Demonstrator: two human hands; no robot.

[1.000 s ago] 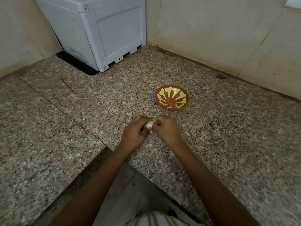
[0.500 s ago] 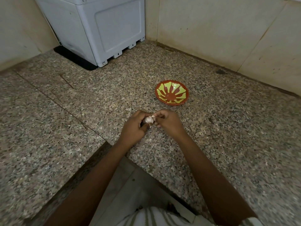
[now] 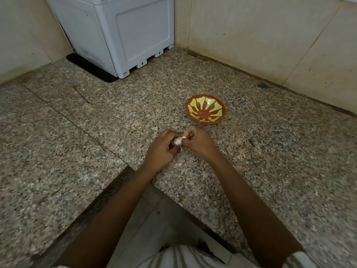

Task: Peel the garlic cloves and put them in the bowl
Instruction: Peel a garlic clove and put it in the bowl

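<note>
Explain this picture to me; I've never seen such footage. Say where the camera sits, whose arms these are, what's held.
No machine: a camera worn on a person's head looks down at their own bare arms. The left hand grips a small white garlic; the right hand pinches its papery skin. Beyond them an empty red and yellow bowl sits on the speckled stone counter. A white plastic box stands in the far corner.

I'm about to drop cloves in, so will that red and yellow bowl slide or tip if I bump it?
Probably slides rather than tips: the bowl is wide and shallow on a polished stone counter. It looks empty and glossy, so likely light and slippery.
</note>
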